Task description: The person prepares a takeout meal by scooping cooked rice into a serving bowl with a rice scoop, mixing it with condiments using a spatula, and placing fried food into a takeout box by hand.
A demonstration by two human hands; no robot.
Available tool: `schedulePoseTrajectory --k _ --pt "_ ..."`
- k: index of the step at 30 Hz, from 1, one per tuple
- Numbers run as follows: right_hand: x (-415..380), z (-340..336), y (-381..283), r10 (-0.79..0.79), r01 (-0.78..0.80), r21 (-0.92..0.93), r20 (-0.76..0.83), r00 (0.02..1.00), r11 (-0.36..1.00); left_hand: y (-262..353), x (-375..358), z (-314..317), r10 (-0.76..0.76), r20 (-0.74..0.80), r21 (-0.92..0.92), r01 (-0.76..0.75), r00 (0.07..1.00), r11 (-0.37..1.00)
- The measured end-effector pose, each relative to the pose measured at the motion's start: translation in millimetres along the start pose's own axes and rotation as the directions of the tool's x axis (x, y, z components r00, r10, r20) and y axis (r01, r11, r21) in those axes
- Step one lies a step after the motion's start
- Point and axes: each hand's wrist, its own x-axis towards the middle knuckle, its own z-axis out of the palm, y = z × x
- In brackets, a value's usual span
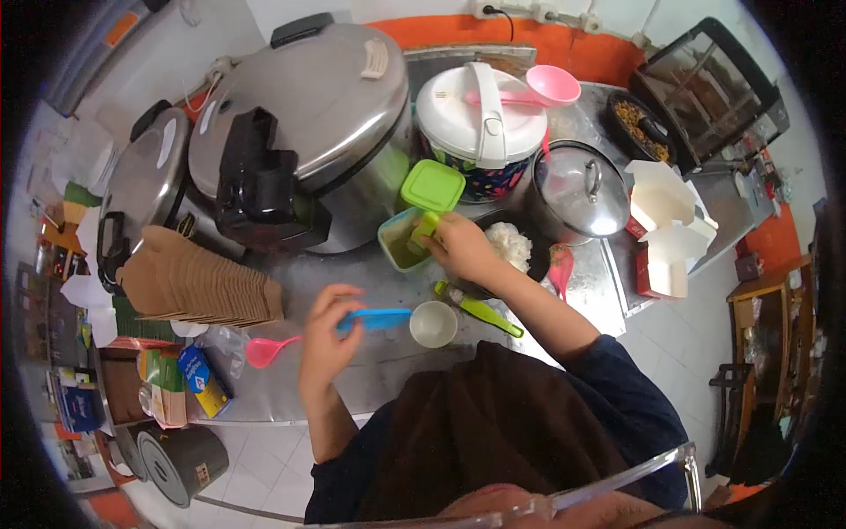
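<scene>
On your left, carry the flat blue piece [379, 319] level, so that it doesn't nudge the small white bowl [433, 326] just beside it (it shows nearly edge-on, so you can't tell whether it is a lid or a scoop). The grip of your left hand [330, 333] pinches its near end between thumb and fingers.

Further right, the open light-green container [390, 250] stands on the metal surface [273, 388], with a square green lid [434, 185] just behind. Working the light-green handle [425, 227] slowly and clear of the rim should save spills. Your right hand [463, 249] has its grip closed around that handle, fingers pressed together at the container's mouth; whatever its lower end carries is hidden. Mind the dark pan [538, 262] of rice-like white food [508, 244] close by on the right.
</scene>
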Motion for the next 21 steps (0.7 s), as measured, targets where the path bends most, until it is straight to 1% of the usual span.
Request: schedulePoseTrajectory --k 1,2,6,8,9,11,12,14,15,16,17,18,19,20,21 --pt "5 7 -2 -0.017 0.019 -0.061 0.029 0.999 0.998 -15 -3 9 0.007 0.136 -0.045 -0.001 0.991 0.999" --pt "8 12 -4 -0.032 0.039 -0.122 0.058 0.998 0.992 -25 -6 17 0.021 0.271 -0.091 0.004 0.962 0.996" --pt "10 19 -11 -0.068 0.072 -0.136 0.033 0.997 0.988 -28 -6 48 0.014 0.307 -0.045 0.0 0.952 0.999" --pt "7 21 -7 0.016 -0.011 -0.07 0.067 0.998 0.997 -23 -5 59 -0.066 0.38 -0.041 0.088 0.922 0.995" --pt "6 20 -5 0.018 -0.013 -0.076 0.069 0.997 0.997 -23 -5 61 -0.063 0.381 -0.047 0.088 0.923 0.995" --pt "7 16 -2 0.185 -0.186 0.044 0.042 0.982 0.981 -25 -6 66 -0.035 0.369 -0.021 0.046 0.929 0.999" --pt "7 13 0 0.189 -0.191 0.043 0.039 0.981 0.981 -27 -7 67 -0.031 0.373 -0.023 0.043 0.927 0.999" --pt "4 0 1 0.403 -0.395 0.207 0.005 0.915 0.895 -31 -10 67 0.001 0.344 -0.055 0.019 0.939 0.998" --pt "2 -11 -8 0.448 -0.421 0.282 -0.037 0.893 0.862 -30 -11 65 0.002 0.346 -0.055 0.018 0.938 0.998" --pt "-3 -8 0 0.45 -0.422 0.283 -0.038 0.892 0.861 -29 -13 62 -0.006 0.313 -0.056 0.025 0.95 0.998" --pt "-7 -5 8 0.465 -0.364 0.483 -0.104 0.879 0.796 -28 -15 59 -0.014 0.279 -0.058 0.031 0.96 0.998" --pt "-11 -4 14 0.489 -0.274 0.658 -0.164 0.857 0.701 -27 -17 55 -0.01 0.28 -0.058 0.028 0.96 0.998" --pt "-16 -5 20 0.534 -0.297 0.685 -0.158 0.831 0.666 -26 -20 51 -0.048 0.265 -0.078 0.071 0.963 0.994" --pt "-20 -10 19 0.533 -0.294 0.684 -0.163 0.83 0.668 -26 -23 48 -0.085 0.251 -0.1 0.113 0.964 0.988" --pt "-24 -17 18 0.623 -0.319 0.79 -0.1 0.776 0.524 -27 -27 46 -0.079 0.251 -0.102 0.107 0.965 0.989"
